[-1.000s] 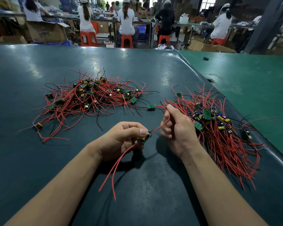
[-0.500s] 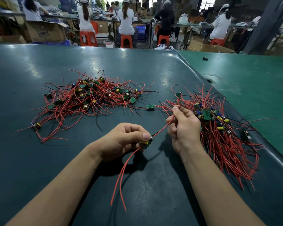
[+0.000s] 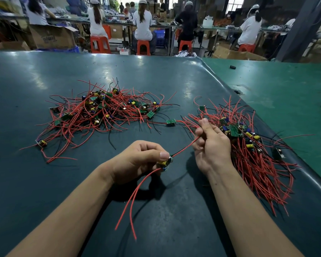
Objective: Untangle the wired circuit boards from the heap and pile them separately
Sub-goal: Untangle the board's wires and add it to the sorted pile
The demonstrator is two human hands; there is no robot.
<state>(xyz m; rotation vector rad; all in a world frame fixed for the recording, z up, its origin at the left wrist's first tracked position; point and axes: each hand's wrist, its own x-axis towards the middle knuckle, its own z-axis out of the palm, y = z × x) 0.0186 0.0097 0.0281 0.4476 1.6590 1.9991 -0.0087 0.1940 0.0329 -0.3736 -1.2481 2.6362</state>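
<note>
My left hand (image 3: 137,160) pinches a small circuit board (image 3: 164,163) with yellow parts between thumb and fingers. Two red wires (image 3: 135,199) hang from the board toward me. Another red and black wire pair (image 3: 185,148) runs taut from the board up to my right hand (image 3: 211,147), which grips it in curled fingers. A tangled heap of boards and red wires (image 3: 100,112) lies at the centre left of the table. A second pile of boards with red wires (image 3: 248,151) lies to the right, partly behind my right hand.
A single green board (image 3: 170,122) lies between the two heaps. The dark green table (image 3: 44,182) curves off at its right edge beside a lighter green table (image 3: 285,93) holding a small black piece (image 3: 232,67). People sit on red stools at benches behind.
My right hand has slid up and away along the wire, drawing it straight. The two loose red wires under my left hand have swung to the right. My left hand has stayed in place.
</note>
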